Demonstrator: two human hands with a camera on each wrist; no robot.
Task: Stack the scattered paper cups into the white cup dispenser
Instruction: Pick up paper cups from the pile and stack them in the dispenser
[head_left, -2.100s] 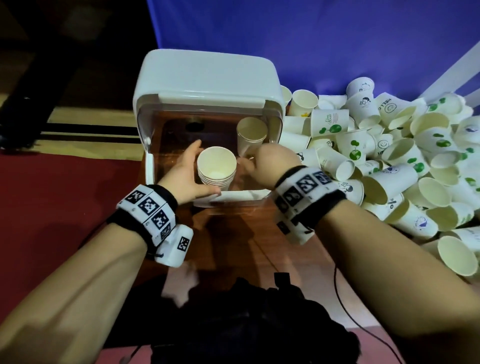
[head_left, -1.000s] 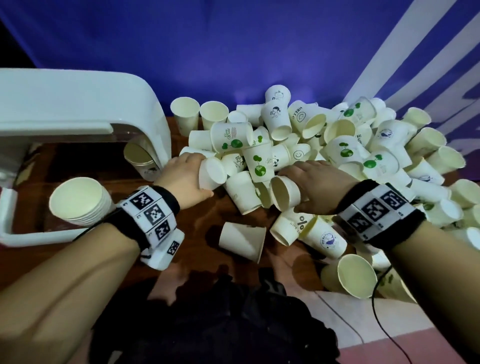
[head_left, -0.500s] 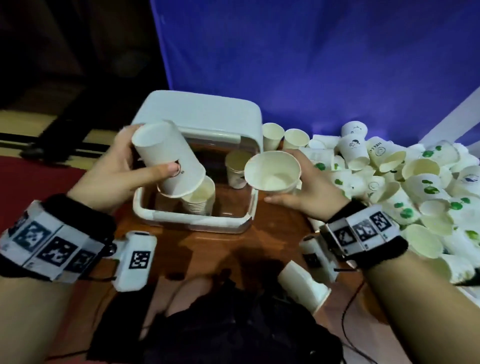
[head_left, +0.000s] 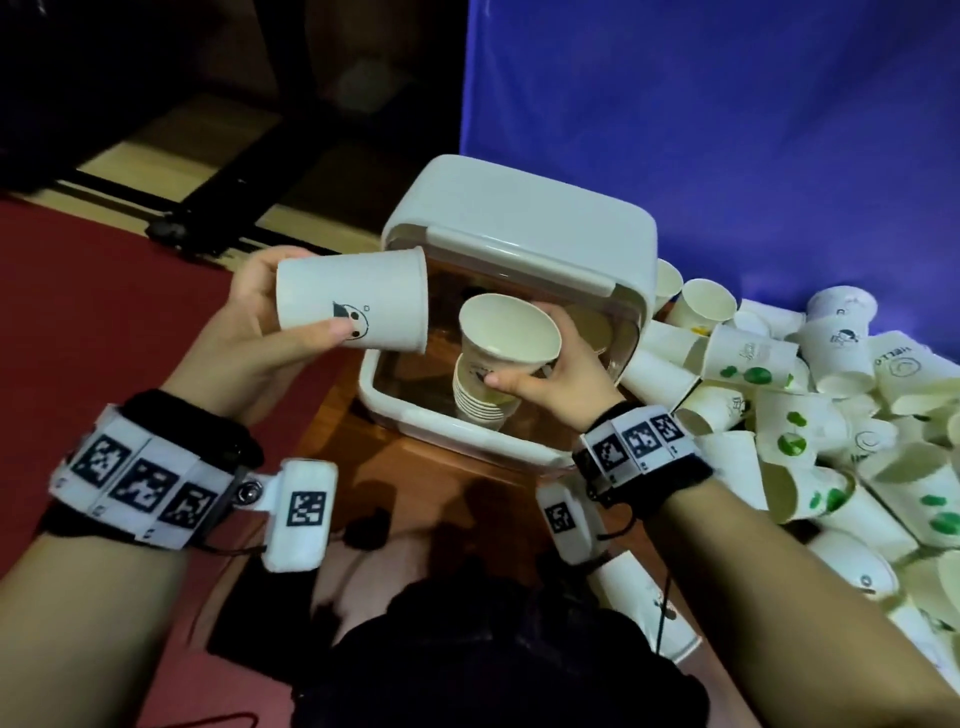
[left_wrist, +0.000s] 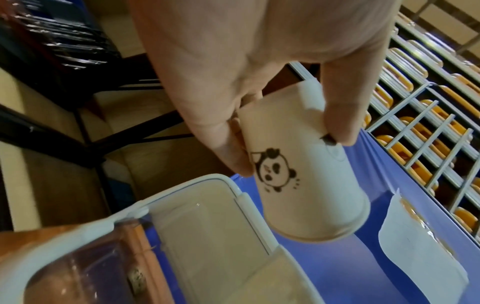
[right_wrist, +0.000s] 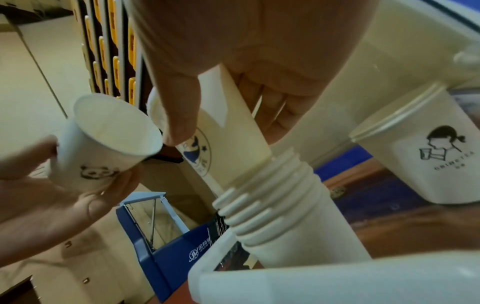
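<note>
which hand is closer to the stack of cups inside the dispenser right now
Right. The right hand is directly above the stack of cups, pushing its cup in; the left hand holds the panda cup off to the stack's left.

The head view looks forward and down from above both forearms onto the white cup dispenser (head_left: 519, 332) on the tabletop (head_left: 415, 467), with the loose cups (head_left: 810, 415) to its right. The left wrist view sits close under the left hand (left_wrist: 233, 61), facing along the fingers to the panda cup (left_wrist: 298, 174) and the dispenser lid below. The right wrist view looks along the right hand (right_wrist: 246, 51) at the stack of cups (right_wrist: 280, 205). All 3 views share the dispenser and the panda cup.
</note>
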